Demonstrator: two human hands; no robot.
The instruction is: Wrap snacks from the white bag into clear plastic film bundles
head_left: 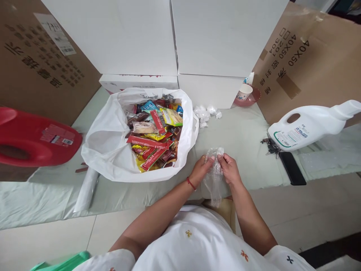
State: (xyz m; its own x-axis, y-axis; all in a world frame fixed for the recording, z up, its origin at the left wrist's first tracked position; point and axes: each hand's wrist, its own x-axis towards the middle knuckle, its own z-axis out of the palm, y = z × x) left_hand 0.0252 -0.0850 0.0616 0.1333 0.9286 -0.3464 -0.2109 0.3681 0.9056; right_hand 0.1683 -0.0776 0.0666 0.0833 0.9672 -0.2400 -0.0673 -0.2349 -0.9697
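A thin clear plastic bag (214, 184) hangs between my two hands at the table's front edge, its top gathered at my fingertips. My left hand (202, 168) pinches its left side, and my right hand (229, 169) pinches its right side. To the left of my hands stands a wide-open white plastic bag (104, 145) full of wrapped snacks (155, 135) in red, yellow, blue and brown packaging. Several crumpled clear plastic wads (201, 113) lie just right of that bag, beyond my hands.
A red jug (36, 139) and a clear roll (87, 188) are at the left. On the right are a white detergent bottle (307, 126), keys (271, 146), a black phone (292, 168) and a red dish (252, 98) with a paper cup (244, 91). Cardboard boxes (318, 71) flank the table.
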